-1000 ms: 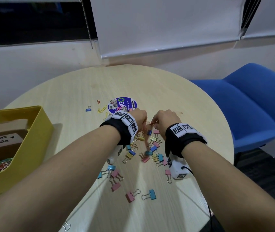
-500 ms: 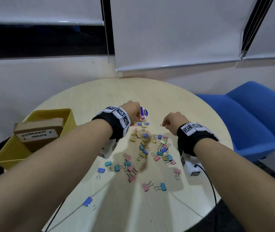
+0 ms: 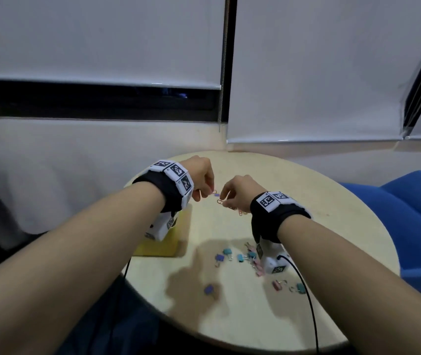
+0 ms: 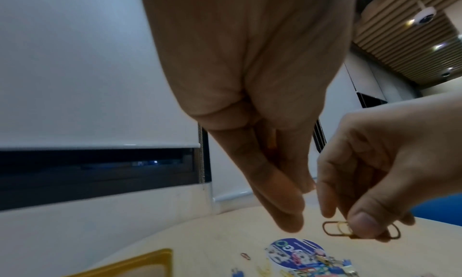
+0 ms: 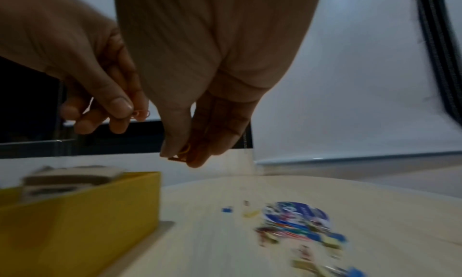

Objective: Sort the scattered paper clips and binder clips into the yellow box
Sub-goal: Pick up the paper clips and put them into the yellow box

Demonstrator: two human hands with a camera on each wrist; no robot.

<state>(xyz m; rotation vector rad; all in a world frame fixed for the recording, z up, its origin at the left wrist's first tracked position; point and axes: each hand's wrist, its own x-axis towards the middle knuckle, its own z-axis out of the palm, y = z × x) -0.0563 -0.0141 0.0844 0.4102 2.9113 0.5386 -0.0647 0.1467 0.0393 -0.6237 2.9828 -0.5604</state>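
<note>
Above table (image 3: 332,201), right hand (image 3: 240,192) pinches paper clips (image 3: 226,204).

A rectangular yellow plastic box (image 5: 105,208) is sitting open at the left of the round pale worktop (image 3: 232,316), a brown cardboard piece standing inside it. Small pastel pink, teal and blue binder clips (image 3: 240,257) are lying scattered near the worktop's front. Thin linked wire paper clips (image 4: 336,229) are hanging pinched in the right hand (image 3: 240,192), raised above the worktop.
</note>
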